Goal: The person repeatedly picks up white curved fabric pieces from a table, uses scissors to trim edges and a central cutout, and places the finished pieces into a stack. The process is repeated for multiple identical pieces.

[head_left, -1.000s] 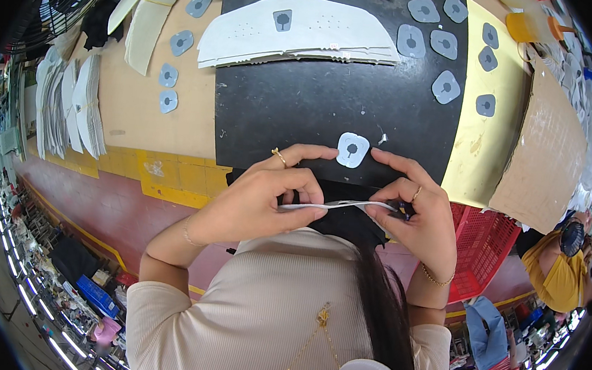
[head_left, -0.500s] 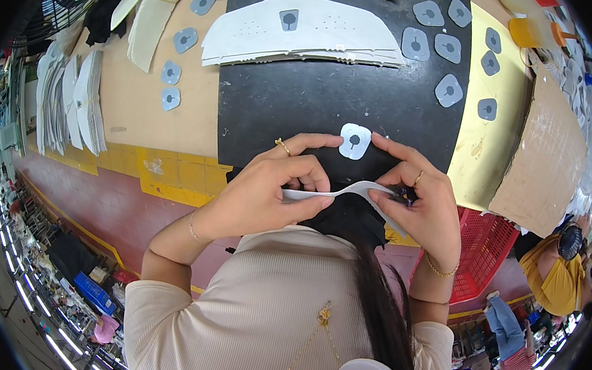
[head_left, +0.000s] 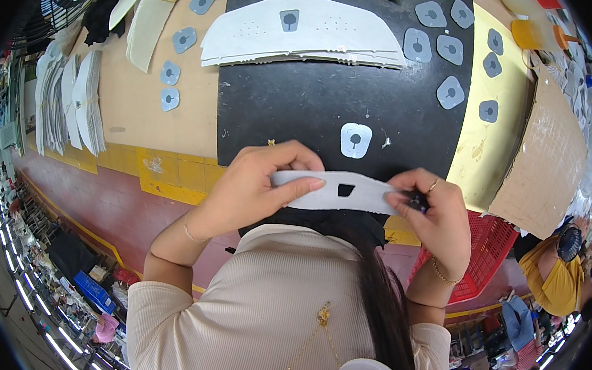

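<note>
A white curved panel with a dark cut-out opening is stretched between my two hands at the near edge of the black mat. My left hand pinches its left end, thumb on the face. Its right end sits in the grip of my right hand. A small dark object, too blurred to name, is tucked in the right fingers. Just beyond the panel, a pale rounded-square patch with a dark keyhole-shaped centre lies flat on the black mat, touched by neither hand.
Farther back lies a stack of white panels, the top one bearing a grey patch. More grey patches lie right and left. At right are a yellow sheet, cardboard and an orange-capped bottle. A red basket stands below.
Both hands have left the patch on the mat, which stays put. The panel has been tipped from edge-on, so its face and opening now show. My right hand has shifted slightly right.
</note>
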Demonstrator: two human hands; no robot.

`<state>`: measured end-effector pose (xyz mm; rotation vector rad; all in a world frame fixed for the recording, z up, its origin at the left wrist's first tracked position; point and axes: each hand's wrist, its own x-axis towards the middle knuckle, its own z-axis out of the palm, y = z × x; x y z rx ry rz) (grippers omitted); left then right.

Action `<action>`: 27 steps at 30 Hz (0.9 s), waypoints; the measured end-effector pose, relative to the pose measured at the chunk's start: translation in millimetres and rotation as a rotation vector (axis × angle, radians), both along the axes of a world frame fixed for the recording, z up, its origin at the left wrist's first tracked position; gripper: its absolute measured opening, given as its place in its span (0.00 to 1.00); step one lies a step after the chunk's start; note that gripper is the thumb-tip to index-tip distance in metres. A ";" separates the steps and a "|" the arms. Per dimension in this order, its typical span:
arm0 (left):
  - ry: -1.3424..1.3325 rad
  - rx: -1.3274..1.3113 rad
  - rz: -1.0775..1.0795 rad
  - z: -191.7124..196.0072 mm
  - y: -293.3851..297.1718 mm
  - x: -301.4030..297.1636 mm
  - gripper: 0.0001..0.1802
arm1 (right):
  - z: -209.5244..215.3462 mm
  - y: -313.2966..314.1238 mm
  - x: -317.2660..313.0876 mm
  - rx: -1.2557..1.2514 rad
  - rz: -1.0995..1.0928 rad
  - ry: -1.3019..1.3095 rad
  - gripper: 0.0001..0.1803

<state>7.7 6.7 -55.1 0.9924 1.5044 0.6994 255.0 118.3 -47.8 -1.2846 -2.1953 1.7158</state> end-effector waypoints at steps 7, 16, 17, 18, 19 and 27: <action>-0.010 0.045 0.222 -13.8 18.8 -8.4 0.18 | -13.7 18.2 -10.5 -0.008 -0.308 0.033 0.12; 0.124 0.102 0.210 -22.9 22.7 -5.5 0.14 | -28.4 26.4 -10.0 0.168 -0.315 -0.028 0.12; 0.113 0.092 0.218 -23.6 22.8 -5.1 0.14 | -28.5 26.7 -10.5 0.179 -0.319 -0.027 0.12; 0.103 0.084 0.224 -24.4 23.3 -4.8 0.14 | -28.6 26.9 -10.8 0.191 -0.324 -0.025 0.12; 0.092 0.076 0.230 -25.1 23.7 -4.5 0.14 | -28.9 26.9 -11.1 0.203 -0.329 -0.023 0.11; 0.141 0.117 0.209 -28.2 23.4 -4.1 0.14 | -30.6 25.6 -11.2 0.198 -0.338 -0.048 0.11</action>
